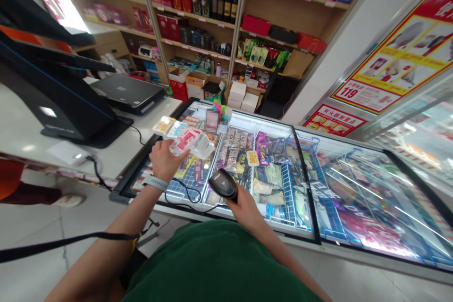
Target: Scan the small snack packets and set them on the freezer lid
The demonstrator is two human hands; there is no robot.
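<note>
My left hand (164, 158), with a pale watch band on its wrist, is at the near edge of a clear plastic packet with red print (189, 139). The thumb and fingers are closed on that edge. Beside it on the freezer glass lie a packet with blue print (177, 129) and a packet with yellow print (164, 124). In my right hand (244, 207) is a black handheld barcode scanner (223, 183), held over the glass with its head toward the upper left. Its black cable (191, 198) loops across the glass to the left.
Below the glass top, the chest freezer (314, 240) holds bagged goods in wire baskets. A counter (123, 160) on the left carries a dark flat scale (127, 89) and a checkout terminal (63, 85). Shelves of bottles and boxes stand behind. Another person's shoe (71, 199) shows at left.
</note>
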